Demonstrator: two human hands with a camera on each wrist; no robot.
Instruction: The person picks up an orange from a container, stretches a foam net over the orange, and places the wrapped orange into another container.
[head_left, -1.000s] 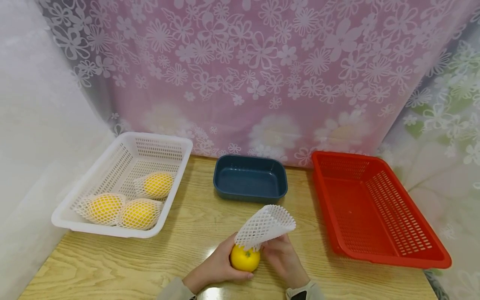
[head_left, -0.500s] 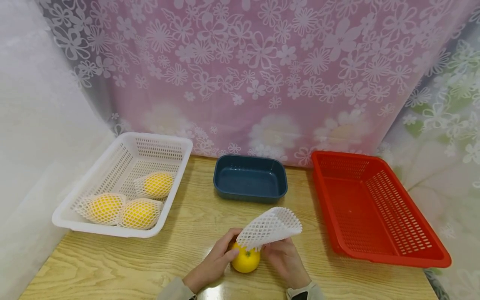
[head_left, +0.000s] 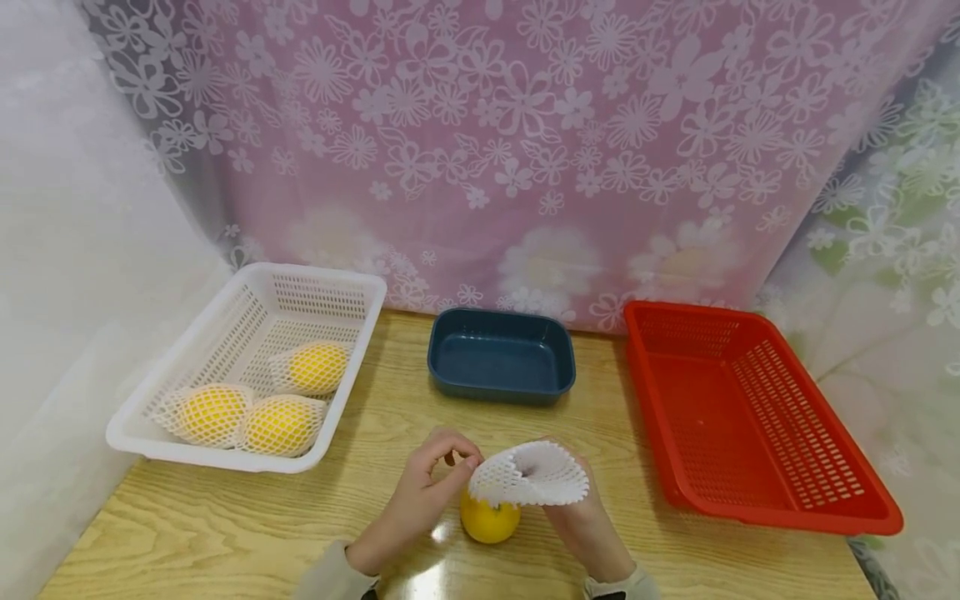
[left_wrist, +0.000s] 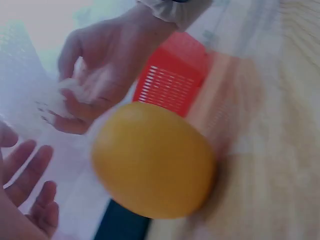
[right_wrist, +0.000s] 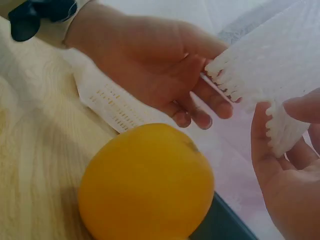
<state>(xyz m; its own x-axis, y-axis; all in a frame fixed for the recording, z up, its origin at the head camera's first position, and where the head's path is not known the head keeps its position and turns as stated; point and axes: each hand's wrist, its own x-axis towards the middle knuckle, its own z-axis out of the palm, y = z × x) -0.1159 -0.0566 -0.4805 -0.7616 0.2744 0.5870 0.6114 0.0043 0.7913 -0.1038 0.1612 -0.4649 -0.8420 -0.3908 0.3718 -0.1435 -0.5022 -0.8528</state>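
A yellow-orange citrus fruit, apparently an orange (head_left: 491, 518), stands on the wooden table between the two hands, neither hand around it. Just above it is a white foam fruit net (head_left: 531, 475), its wide mouth tilted up to the right. My right hand (head_left: 577, 508) pinches the net's rim between thumb and fingers, as the right wrist view shows. My left hand (head_left: 420, 487) has thumb and index finger together at the net's left edge, appearing to pinch it. Its other fingers hang loose in the right wrist view. The net partly hides the fruit's top and right fingers.
At the left, a white basket (head_left: 348, 400) holds 3 netted yellow fruits (head_left: 281, 425). A dark blue tray (head_left: 501, 362) stands behind the hands. To the right is a red basket (head_left: 720, 417). Flowered cloth (head_left: 480, 167) hangs behind the wooden table (head_left: 390, 433).
My left hand has let go of the fruit and moved up to the net's left edge. The net has tipped so its mouth faces more toward the head camera. The fruit stays in place.
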